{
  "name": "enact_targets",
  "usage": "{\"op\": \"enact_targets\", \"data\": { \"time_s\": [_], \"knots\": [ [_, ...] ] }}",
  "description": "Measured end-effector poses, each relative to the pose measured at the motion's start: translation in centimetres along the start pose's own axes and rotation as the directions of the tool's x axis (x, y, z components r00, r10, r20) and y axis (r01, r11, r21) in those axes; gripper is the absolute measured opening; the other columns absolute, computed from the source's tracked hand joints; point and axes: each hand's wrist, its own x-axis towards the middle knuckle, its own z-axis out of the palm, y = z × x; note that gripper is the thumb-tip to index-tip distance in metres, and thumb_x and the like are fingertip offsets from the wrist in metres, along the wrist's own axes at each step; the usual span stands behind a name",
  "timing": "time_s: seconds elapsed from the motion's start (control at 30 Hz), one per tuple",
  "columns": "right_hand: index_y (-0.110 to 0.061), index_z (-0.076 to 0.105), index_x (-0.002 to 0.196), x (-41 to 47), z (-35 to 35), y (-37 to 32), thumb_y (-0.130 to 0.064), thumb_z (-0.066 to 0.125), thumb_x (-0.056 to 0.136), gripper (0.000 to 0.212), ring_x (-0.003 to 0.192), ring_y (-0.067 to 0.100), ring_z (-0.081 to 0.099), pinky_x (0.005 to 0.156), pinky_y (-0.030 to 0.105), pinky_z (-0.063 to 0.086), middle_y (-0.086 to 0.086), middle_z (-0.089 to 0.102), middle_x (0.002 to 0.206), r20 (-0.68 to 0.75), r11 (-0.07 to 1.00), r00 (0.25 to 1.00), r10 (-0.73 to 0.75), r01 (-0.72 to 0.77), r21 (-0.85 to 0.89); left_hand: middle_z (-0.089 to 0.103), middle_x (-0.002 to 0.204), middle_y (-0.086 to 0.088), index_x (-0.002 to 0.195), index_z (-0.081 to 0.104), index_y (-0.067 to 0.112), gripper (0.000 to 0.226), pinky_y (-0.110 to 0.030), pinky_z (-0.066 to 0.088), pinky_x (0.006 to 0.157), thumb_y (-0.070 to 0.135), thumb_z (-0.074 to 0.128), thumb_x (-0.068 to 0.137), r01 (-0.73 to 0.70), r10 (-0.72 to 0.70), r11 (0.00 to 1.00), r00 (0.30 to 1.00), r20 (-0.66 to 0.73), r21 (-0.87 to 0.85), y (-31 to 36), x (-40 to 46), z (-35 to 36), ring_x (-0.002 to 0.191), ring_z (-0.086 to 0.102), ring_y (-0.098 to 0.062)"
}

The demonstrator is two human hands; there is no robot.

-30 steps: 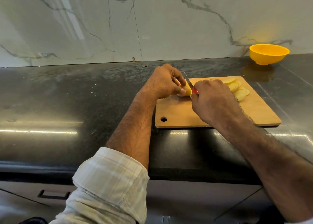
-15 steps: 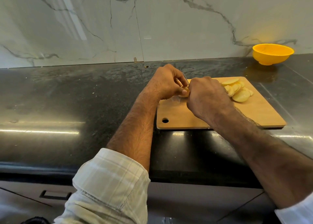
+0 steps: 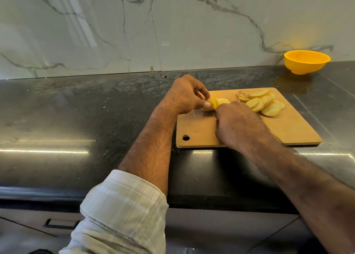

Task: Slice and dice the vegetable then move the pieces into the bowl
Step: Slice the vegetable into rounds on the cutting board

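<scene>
Remaining stub of pale yellow peeled potato [image 3: 210,104] sits near the far left part of the rectangular light wooden cutting board [image 3: 288,127], cut face turned right. Left hand [image 3: 185,96] pinches it, thumb on the near side and fingertips on top. Right hand [image 3: 237,126] is fisted just right of the stub, knuckles up; it probably holds a knife, but no blade or handle shows here, so cannot tell what it holds.

A fan of thin round yellow potato slices [image 3: 264,103] lies overlapped on the board's far right part, well apart from the stub.

Handling, as judged: stub is firm and light, its wet cut face likely slippery; so short that the fingertips sit close to the cutting line. Best held by the rounded end, fingers curled back. Slices look thin and snappable, likely to cling together; gather as a stack for dicing.

Round yellow plastic bowl [image 3: 307,61] stands off the board, beyond its far right corner, on the dark polished stone counter [image 3: 76,109] against the white veined marble wall [image 3: 192,29].
</scene>
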Motion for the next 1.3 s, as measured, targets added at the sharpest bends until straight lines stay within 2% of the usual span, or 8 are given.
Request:
{"op": "enact_targets", "data": {
  "time_s": [0.13,0.27,0.53,0.67,0.83,1.03,1.13,1.3],
  "knots": [
    [-0.018,0.068,0.116,0.3,0.5,1.3,-0.031,0.062,0.1,0.021,0.087,0.022,0.053,0.069,0.035,0.045,0.005,0.06,0.097,-0.151,0.999,0.988,0.016,-0.011,0.038,0.078,0.093,0.002,0.092,0.081,0.023,0.02,-0.039,0.066,0.085,0.019,0.094,0.077,-0.022,0.022,1.0,1.0,-0.005,-0.007,-0.1,-0.3,0.0,0.092,0.075,-0.012],
    [-0.018,0.069,0.11,0.4,0.0,1.2,-0.034,0.065,0.099,0.02,0.087,0.022,0.056,0.065,0.035,0.042,0.003,0.059,0.093,-0.245,1.0,0.969,-0.002,0.01,0.03,0.078,0.094,0.002,0.091,0.082,0.023,0.019,-0.041,0.065,0.088,0.018,0.094,0.078,-0.012,0.012,1.0,1.0,0.004,-0.013,0.1,-0.4,-0.1,0.093,0.075,-0.011],
    [-0.018,0.067,0.12,0.5,-0.4,0.6,-0.033,0.067,0.1,0.025,0.096,0.023,0.061,0.073,0.036,0.053,0.004,0.06,0.099,-0.197,0.998,0.98,-0.016,0.027,0.051,0.078,0.104,0.002,0.096,0.082,0.024,0.022,-0.041,0.064,0.091,0.015,0.092,0.079,-0.003,0.004,1.0,0.999,0.038,-0.012,0.0,-0.3,-0.2,0.102,0.073,-0.013],
    [-0.018,0.065,0.124,0.5,-0.6,0.5,-0.033,0.068,0.099,0.029,0.097,0.023,0.062,0.076,0.037,0.056,0.006,0.064,0.106,-0.176,0.998,0.984,-0.024,0.034,0.05,0.078,0.103,0.004,0.095,0.083,0.025,0.022,-0.034,0.064,0.087,0.016,0.093,0.078,-0.003,0.004,1.0,1.0,0.026,-0.016,-0.1,-0.2,-0.2,0.102,0.073,-0.011],
    [-0.017,0.07,0.118,0.9,-0.6,0.5,-0.032,0.069,0.099,0.024,0.087,0.019,0.061,0.07,0.034,0.053,0.001,0.062,0.092,-0.166,0.996,0.985,-0.034,0.048,0.081,0.078,0.1,0.005,0.096,0.082,0.025,0.022,-0.022,0.059,0.078,0.014,0.092,0.079,-0.002,0.002,1.0,1.0,0.018,-0.012,0.0,-0.3,-0.2,0.099,0.073,-0.01],
    [-0.017,0.074,0.11,1.9,-0.7,0.8,-0.031,0.071,0.097,0.02,0.075,0.015,0.056,0.059,0.027,0.041,-0.005,0.055,0.078,-0.225,0.988,0.974,-0.035,0.068,0.141,0.078,0.092,0.005,0.093,0.082,0.025,0.02,-0.032,0.064,0.086,0.015,0.093,0.078,-0.011,0.012,1.0,1.0,-0.021,0.015,0.2,-0.3,-0.1,0.091,0.075,-0.009],
    [-0.014,0.069,0.107,1.9,-0.9,0.4,-0.029,0.069,0.097,0.017,0.077,0.017,0.055,0.063,0.031,0.043,-0.005,0.048,0.075,-0.21,0.992,0.976,-0.05,0.073,0.103,0.079,0.088,0.005,0.089,0.082,0.025,0.019,-0.034,0.066,0.083,0.014,0.093,0.078,-0.03,0.031,0.999,0.999,-0.044,0.022,0.1,-0.4,0.0,0.086,0.076,-0.009],
    [-0.015,0.069,0.108,1.6,-1.1,0.7,-0.027,0.069,0.098,0.016,0.077,0.017,0.056,0.065,0.031,0.042,-0.004,0.05,0.076,-0.17,0.994,0.983,-0.066,0.079,0.071,0.078,0.088,0.007,0.085,0.082,0.029,0.019,-0.035,0.066,0.084,0.015,0.093,0.079,-0.026,0.028,0.999,0.998,-0.057,0.045,0.5,-0.4,0.2,0.087,0.076,-0.008]
  ]
}}
